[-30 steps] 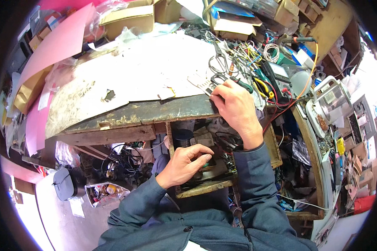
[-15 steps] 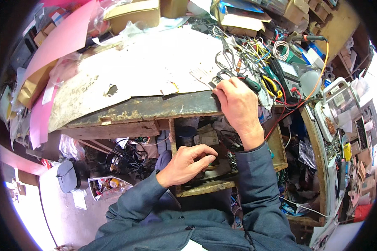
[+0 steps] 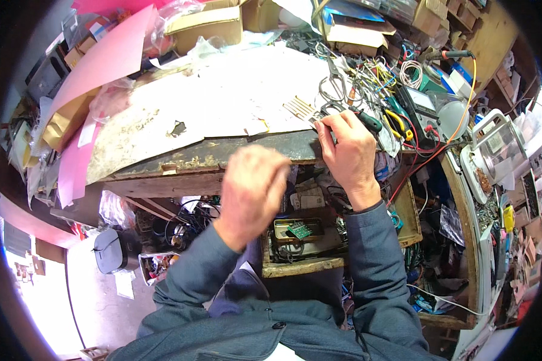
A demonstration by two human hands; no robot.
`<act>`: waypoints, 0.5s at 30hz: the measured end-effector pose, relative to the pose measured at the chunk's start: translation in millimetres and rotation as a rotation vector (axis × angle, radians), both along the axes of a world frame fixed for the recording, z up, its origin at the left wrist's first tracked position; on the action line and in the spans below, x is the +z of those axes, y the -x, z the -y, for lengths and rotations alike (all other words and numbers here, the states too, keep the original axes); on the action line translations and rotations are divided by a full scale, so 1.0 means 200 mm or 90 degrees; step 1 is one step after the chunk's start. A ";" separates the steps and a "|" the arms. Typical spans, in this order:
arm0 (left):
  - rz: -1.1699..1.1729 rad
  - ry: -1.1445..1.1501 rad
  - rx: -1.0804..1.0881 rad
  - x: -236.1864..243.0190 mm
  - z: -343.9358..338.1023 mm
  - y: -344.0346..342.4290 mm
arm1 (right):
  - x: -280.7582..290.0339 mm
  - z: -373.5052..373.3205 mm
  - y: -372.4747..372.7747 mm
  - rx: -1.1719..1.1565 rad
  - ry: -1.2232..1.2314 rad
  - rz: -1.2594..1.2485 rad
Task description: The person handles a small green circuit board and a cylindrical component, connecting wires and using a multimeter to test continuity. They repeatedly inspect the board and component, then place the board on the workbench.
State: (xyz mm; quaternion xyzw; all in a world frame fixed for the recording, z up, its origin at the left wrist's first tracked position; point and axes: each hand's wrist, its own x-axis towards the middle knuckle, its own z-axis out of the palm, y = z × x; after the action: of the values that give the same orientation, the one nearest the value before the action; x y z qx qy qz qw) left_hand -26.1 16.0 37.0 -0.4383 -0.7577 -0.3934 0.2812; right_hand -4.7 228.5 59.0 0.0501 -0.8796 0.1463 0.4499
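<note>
We seem to be at the holding step, with a small pronged piece (image 3: 302, 109) in our right hand (image 3: 350, 149).
In the head view, the piece is over the white sheet (image 3: 223, 90), near the scissors (image 3: 335, 74). Our right thumb and finger look pinched together on its end, arm reaching up. Our left hand (image 3: 253, 192) hangs blurry by the table edge (image 3: 202, 155); we can't tell if its fingers are apart. Next seems to need a steady pinch.
</note>
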 end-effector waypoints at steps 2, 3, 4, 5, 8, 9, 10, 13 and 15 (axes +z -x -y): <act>-0.041 0.057 0.133 0.06 0.01 0.10 | 0.00 0.00 0.00 0.014 0.008 -0.005; -0.033 0.094 0.194 0.09 0.01 0.13 | -0.01 0.00 0.00 0.019 0.008 -0.005; -0.035 0.108 0.195 0.10 0.00 0.17 | -0.02 0.00 0.00 0.023 0.008 -0.004; -0.030 0.137 0.186 0.11 0.01 0.20 | -0.03 0.01 0.01 0.036 0.012 -0.007; -0.021 0.164 0.145 0.08 0.02 0.31 | -0.04 0.03 0.00 0.063 0.022 0.009; -0.012 0.162 0.136 0.07 0.02 0.33 | -0.04 0.03 0.00 0.071 0.027 0.008; -0.002 0.159 0.128 0.07 0.02 0.35 | -0.04 0.04 0.00 0.078 0.032 0.007; -0.003 0.140 0.123 0.08 0.01 0.38 | -0.03 0.05 -0.01 0.085 0.032 0.006; 0.009 0.115 0.118 0.07 0.01 0.40 | -0.03 0.05 -0.01 0.088 0.037 0.003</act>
State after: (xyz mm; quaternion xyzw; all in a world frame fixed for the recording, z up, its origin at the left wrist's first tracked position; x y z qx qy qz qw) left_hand -105.5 14.6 51.2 -0.3873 -0.8291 -0.2990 0.2706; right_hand -3.1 218.3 52.3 0.0972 -0.8704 0.2029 0.4378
